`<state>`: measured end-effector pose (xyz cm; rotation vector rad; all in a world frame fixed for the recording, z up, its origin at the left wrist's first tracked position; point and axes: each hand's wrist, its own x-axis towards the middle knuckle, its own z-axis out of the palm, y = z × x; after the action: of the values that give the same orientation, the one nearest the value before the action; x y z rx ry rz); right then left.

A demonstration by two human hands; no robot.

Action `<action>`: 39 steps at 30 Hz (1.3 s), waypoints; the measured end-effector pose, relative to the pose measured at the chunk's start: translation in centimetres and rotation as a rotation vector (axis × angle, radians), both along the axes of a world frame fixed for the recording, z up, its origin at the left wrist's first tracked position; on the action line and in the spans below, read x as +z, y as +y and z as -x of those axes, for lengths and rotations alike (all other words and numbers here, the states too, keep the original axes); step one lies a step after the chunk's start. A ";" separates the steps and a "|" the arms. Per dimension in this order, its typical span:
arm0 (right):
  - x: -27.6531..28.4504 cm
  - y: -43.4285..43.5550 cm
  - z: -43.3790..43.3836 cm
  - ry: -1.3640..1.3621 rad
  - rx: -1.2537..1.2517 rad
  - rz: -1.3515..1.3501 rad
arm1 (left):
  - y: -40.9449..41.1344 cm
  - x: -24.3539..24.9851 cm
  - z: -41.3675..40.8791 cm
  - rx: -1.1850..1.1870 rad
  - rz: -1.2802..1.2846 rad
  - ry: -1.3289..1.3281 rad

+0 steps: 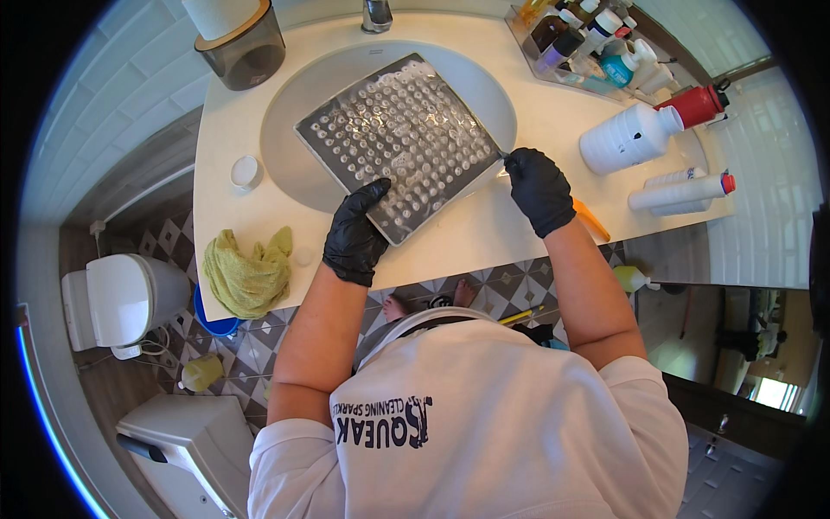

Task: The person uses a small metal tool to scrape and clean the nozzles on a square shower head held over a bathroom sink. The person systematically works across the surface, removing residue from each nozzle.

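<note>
A dark rectangular panel (402,143), probably a suction-cup mat, is held tilted above the oval washbasin (288,168). Rows of small clear suction cups cover its upturned face, which glistens wet. My left hand (355,233), in a black glove, grips the near left edge with the thumb over the face. At the right corner, the gloved fingers of my right hand (538,191) pinch the panel's edge. An orange handle (591,219) shows beside my right wrist; the hand hides part of it.
A green cloth (249,272) and a small white cup (246,173) sit left on the countertop. White bottles (629,139) and a red bottle (692,106) stand right, near a clear organizer (551,78) of toiletries. Behind the basin is a faucet (377,16); a toilet (123,298) stands at left.
</note>
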<state>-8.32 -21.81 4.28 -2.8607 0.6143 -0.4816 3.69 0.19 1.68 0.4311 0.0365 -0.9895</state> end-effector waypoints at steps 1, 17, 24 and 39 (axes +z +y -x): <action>0.2 0.2 0.1 0.024 -0.018 0.012 | 0.0 0.0 0.0 -0.001 0.011 -0.005; -0.4 0.5 0.3 -0.043 0.073 -0.025 | 0.0 0.7 0.1 0.012 0.011 -0.034; -0.5 0.0 0.4 -0.053 -0.067 -0.726 | 0.0 0.5 0.2 0.010 0.025 -0.010; 1.2 -0.6 0.1 0.110 -0.205 -1.003 | -0.1 0.1 0.0 0.016 -0.001 -0.021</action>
<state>-8.38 -22.36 5.45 -1.8834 0.8574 -0.0004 3.70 0.14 1.76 0.4414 0.0217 -0.9692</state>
